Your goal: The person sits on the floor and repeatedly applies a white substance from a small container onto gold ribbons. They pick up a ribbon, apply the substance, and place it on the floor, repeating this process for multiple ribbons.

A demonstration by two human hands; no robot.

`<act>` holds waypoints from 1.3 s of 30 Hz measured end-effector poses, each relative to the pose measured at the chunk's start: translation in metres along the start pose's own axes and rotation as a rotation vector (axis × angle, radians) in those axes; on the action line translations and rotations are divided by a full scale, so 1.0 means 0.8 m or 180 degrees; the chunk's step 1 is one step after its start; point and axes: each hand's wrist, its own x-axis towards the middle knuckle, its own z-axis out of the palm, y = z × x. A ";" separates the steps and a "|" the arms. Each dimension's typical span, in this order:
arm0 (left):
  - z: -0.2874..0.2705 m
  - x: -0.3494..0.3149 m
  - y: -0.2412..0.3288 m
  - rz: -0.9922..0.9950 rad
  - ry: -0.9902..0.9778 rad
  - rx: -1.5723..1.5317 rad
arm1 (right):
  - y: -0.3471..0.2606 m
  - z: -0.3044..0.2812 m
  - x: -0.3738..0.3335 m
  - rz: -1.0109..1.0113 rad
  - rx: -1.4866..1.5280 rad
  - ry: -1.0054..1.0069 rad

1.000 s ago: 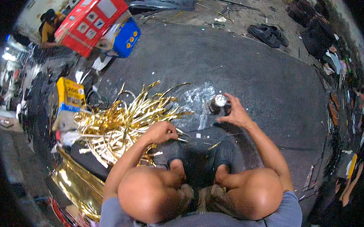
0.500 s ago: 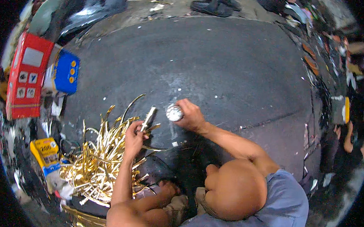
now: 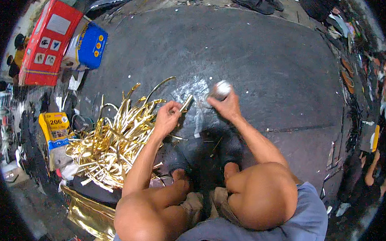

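Your left hand (image 3: 167,118) has closed on a short gold strip (image 3: 186,104), lifted clear of the gold pile since a second ago, and your right hand (image 3: 227,105) stays wrapped round the silvery can (image 3: 221,90), both now over the whitish patch at the middle of the dark floor mat (image 3: 269,59). That suggests one piece is being worked with the can. The heap of gold strips (image 3: 110,142) lies toward the mat's left edge. Beyond that edge: a yellow packet (image 3: 57,132), a blue box (image 3: 89,45) and a red carton (image 3: 48,39) at the far-left corner.
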 end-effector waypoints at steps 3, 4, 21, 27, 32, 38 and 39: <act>0.013 0.015 0.011 -0.0134 -0.0267 -0.0465 | 0.079 -0.031 0.025 0.2557 0.2758 0.0320; 0.012 0.016 0.005 -0.0223 -0.0325 -0.0641 | 0.076 -0.041 0.025 0.2676 0.3161 0.0194; 0.050 0.008 -0.003 -0.0769 -0.1061 -0.2592 | -0.073 -0.026 -0.030 -0.0011 0.1508 0.0069; 0.042 -0.005 -0.033 -0.1102 -0.1377 -0.3385 | -0.044 -0.025 -0.029 0.0011 -0.0141 0.0135; 0.040 0.034 -0.025 -0.0768 -0.0680 -0.1349 | -0.007 -0.063 -0.024 0.0295 0.0623 0.0734; 0.074 0.087 -0.039 -0.0311 -0.0448 -0.0089 | -0.020 -0.057 -0.007 0.0193 -0.0204 0.0543; 0.082 0.094 -0.037 -0.0341 -0.0397 0.0122 | -0.020 -0.052 -0.008 0.0131 -0.0352 0.0483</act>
